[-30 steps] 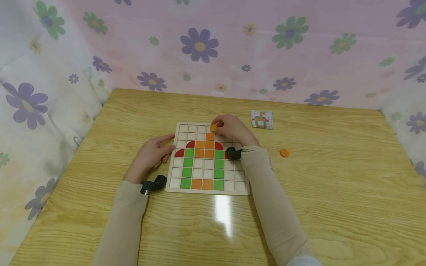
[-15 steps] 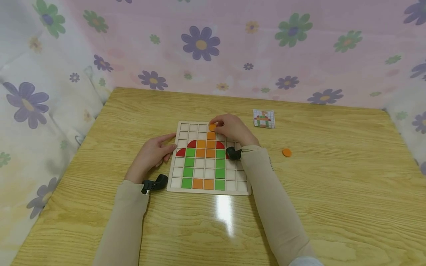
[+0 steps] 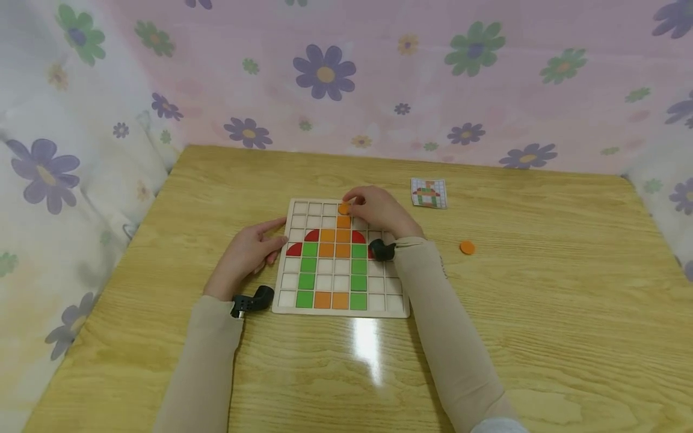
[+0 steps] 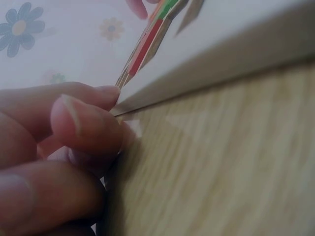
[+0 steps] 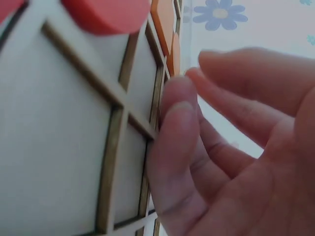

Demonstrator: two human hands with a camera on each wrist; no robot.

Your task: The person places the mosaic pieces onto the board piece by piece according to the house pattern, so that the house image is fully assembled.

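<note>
A wooden grid board [image 3: 341, 313] lies on the table, with green squares [image 3: 308, 265], orange squares [image 3: 327, 249] and red quarter-round pieces [image 3: 312, 235] in its cells. At its top row my right hand [image 3: 379, 207] pinches an orange disc [image 3: 344, 208] by the edge, over the cell above an orange square column. In the right wrist view my right thumb [image 5: 174, 132] lies close against the board and hides the disc. My left hand [image 3: 246, 252] rests beside the board's left edge, index finger and thumb touching it. The left wrist view shows those fingertips [image 4: 106, 93] at the board's corner.
A second orange disc [image 3: 467, 247] lies on the table right of the board. Behind it is a small printed pattern card [image 3: 429, 193]. A flowered cloth [image 3: 379, 72] stands along the table's back edge. My right forearm [image 3: 444, 325] covers the board's right side.
The orange disc in my right fingers has shifted slightly left and more of it is covered by the fingertips. My left hand stays at the board's edge.
</note>
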